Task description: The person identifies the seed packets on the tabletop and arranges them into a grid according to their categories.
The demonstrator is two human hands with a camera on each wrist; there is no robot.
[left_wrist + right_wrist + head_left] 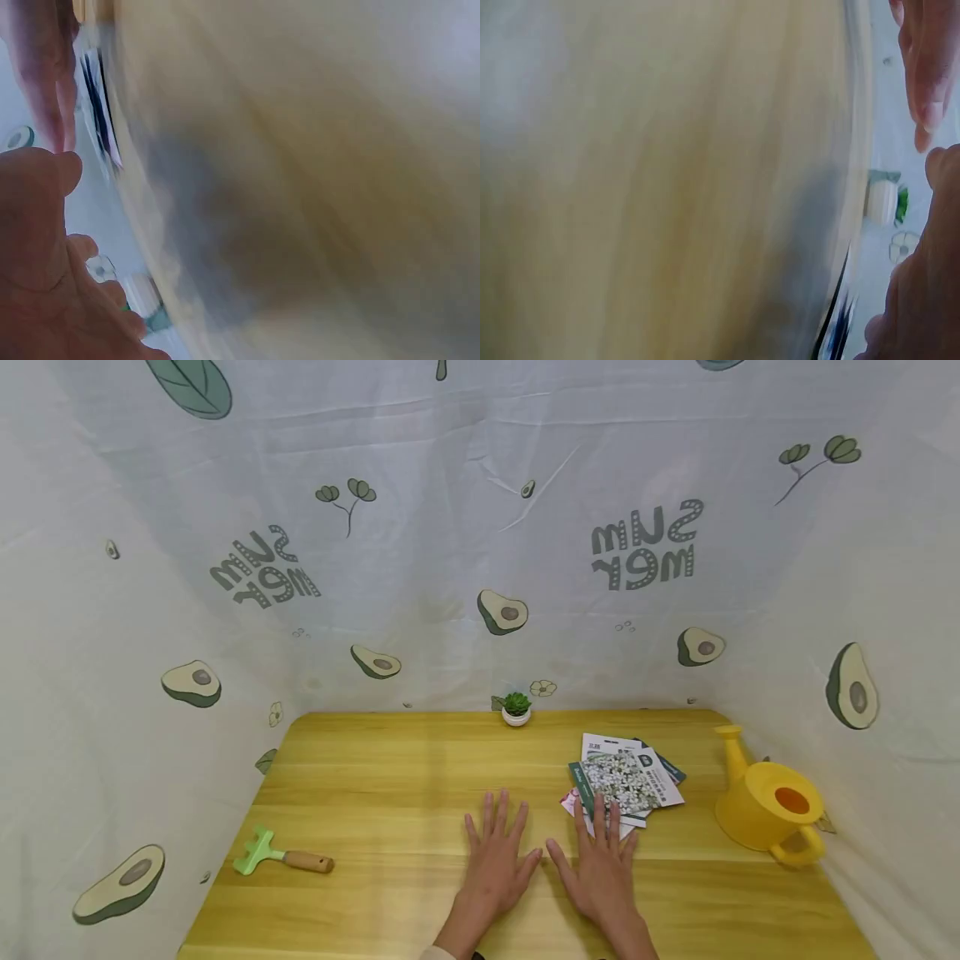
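My left hand [497, 866] is held over the front middle of the wooden table [390, 827], palm down with fingers spread. Beside it my right hand [602, 878] has its fingers spread too, the fingertips overlapping the near edge of a pile of seed packets [622, 781] in the head view. Neither hand holds anything. In the left wrist view the left hand [45, 262] shows above the tabletop, with the packets [99, 105] beyond. The right wrist view has the right hand [922, 277] near the edge of the packets [838, 322].
A yellow watering can [768, 810] stands at the right. At the left lies a small green rake [281, 853] with a wooden handle. A potted succulent [516, 708] sits at the back edge, before a printed curtain [450, 543] that surrounds the table.
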